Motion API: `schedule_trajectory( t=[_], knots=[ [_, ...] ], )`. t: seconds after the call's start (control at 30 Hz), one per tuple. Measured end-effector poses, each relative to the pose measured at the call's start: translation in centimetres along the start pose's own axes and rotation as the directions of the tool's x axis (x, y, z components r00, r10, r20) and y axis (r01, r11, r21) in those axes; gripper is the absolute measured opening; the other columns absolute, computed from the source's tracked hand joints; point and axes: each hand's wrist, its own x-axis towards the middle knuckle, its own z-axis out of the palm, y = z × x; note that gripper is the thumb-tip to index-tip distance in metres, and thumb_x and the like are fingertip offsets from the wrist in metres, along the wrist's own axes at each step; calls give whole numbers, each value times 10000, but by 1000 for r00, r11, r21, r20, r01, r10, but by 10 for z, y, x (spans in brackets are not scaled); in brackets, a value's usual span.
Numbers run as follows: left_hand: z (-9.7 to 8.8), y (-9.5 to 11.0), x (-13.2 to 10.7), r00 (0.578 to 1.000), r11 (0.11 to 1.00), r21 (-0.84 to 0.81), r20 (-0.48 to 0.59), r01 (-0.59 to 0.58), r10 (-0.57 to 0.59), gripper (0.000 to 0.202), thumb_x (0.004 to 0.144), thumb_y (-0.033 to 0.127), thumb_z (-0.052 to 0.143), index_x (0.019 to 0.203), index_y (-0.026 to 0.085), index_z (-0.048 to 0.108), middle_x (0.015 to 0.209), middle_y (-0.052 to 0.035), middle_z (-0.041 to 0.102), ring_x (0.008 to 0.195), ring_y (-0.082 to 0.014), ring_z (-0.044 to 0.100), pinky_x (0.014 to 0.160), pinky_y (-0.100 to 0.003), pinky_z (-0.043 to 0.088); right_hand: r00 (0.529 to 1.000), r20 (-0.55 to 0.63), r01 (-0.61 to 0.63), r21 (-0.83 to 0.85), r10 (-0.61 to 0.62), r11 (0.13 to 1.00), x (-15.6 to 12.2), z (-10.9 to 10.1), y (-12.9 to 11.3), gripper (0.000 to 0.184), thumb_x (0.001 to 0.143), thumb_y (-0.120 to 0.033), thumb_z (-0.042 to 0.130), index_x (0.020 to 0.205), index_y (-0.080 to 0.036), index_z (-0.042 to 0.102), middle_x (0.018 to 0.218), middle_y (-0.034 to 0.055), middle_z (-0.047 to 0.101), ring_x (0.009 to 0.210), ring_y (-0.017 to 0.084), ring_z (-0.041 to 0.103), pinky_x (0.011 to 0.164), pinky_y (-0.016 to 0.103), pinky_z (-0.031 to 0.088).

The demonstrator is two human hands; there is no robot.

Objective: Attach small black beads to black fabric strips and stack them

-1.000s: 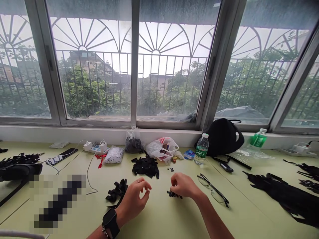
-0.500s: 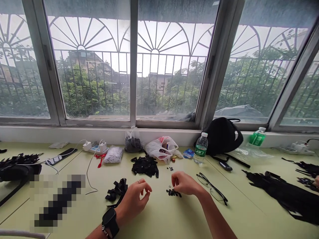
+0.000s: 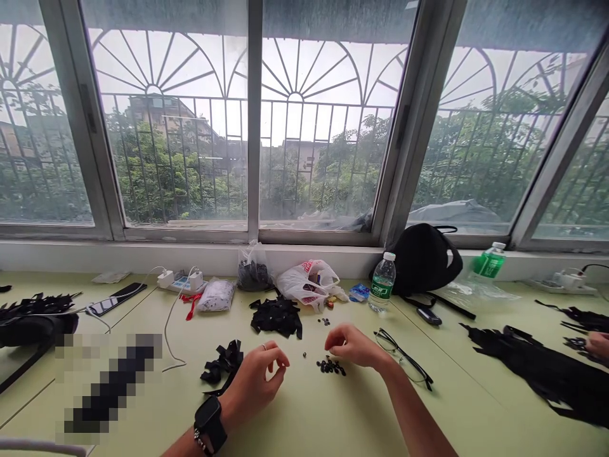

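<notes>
Several small black round pieces (image 3: 332, 366), perhaps snap buttons, lie in a cluster on the table. Just above the cluster's far edge is my right hand (image 3: 356, 346), its fingers bent and drawn together. Whatever may be between those fingertips is hidden. One small round piece (image 3: 304, 355) lies by itself to the left, between my hands. My left hand (image 3: 259, 374) rests on its side, thumb apart from loosely curled fingers, holding nothing visible. Beside it is a small heap of black fabric strips (image 3: 222, 365), and a larger strip pile (image 3: 276, 317) lies farther back.
Eyeglasses (image 3: 404, 358) lie right of my right arm. Behind are a water bottle (image 3: 382, 283), a black bag (image 3: 425, 260), a white plastic bag (image 3: 307, 284) and a power strip (image 3: 179, 282). Another person's hand (image 3: 598, 346) shows at the right edge near black fabric (image 3: 547, 368).
My right hand has lifted slightly off the cluster of black pieces. A single piece now lies apart on the left, where none lay before. My left hand stays in place.
</notes>
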Motion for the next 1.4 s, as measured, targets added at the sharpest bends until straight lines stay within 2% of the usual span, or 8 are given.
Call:
schedule_trajectory(
  t=[0.2,0.43,0.6,0.77,0.93,1.13,1.3,1.4],
  knots=[
    [1,-1,0,999,1000,13,41,2,-2,176,876,140,558,878,230,709,904,-37,685,742,-155,583,699,-267,488,979,-204,-11,-101,-10,995,6,4,5,250,733,-196,544,866,-178,755,861,48,732,784,189,635,699,256,459],
    [1,-3,-1,999,1000,-5,48,-3,3,176,854,135,570,864,228,719,891,-39,692,726,-155,585,677,-261,486,999,-34,-12,-76,10,997,4,11,1,192,700,-133,525,736,-174,709,700,5,676,649,148,592,607,226,410],
    [2,-4,0,997,1000,26,76,0,-2,187,849,118,572,869,232,719,910,-32,695,734,-156,586,694,-261,481,967,-185,165,-77,-177,983,4,27,-26,199,788,-160,543,850,-189,730,871,27,696,794,172,614,708,251,463],
    [2,-7,-1,995,999,45,95,3,-7,210,839,94,567,882,233,719,917,-29,693,736,-152,588,708,-259,476,947,-73,308,-66,-312,949,8,55,-42,133,756,-159,622,818,-203,731,924,18,667,838,172,609,722,248,464],
    [1,-6,-1,994,998,56,110,1,-8,215,833,90,561,883,230,716,914,-27,691,741,-152,596,703,-256,474,968,-57,239,-103,-245,966,9,53,-30,132,662,-82,563,690,-172,656,815,-6,640,705,127,576,643,213,429],
    [3,-5,0,992,998,57,128,-6,-2,229,827,80,554,890,226,719,917,-31,686,753,-151,601,707,-256,477,995,31,98,-156,-94,983,3,38,-24,61,630,-110,580,618,-170,578,665,-31,591,615,110,515,549,197,346],
    [3,-4,-1,990,998,65,141,0,-9,228,821,66,546,886,218,704,930,-24,684,753,-141,604,717,-253,474,969,-118,191,-208,-218,959,4,42,-34,62,687,-141,589,716,-185,622,828,1,648,786,150,579,687,225,419],
    [2,-4,-1,989,998,68,150,6,-16,218,822,71,556,886,219,702,934,-20,684,762,-141,605,724,-251,472,971,-75,209,-191,-227,959,5,46,-33,78,694,-133,575,724,-183,627,847,5,650,750,143,579,664,225,421]
  ],
)
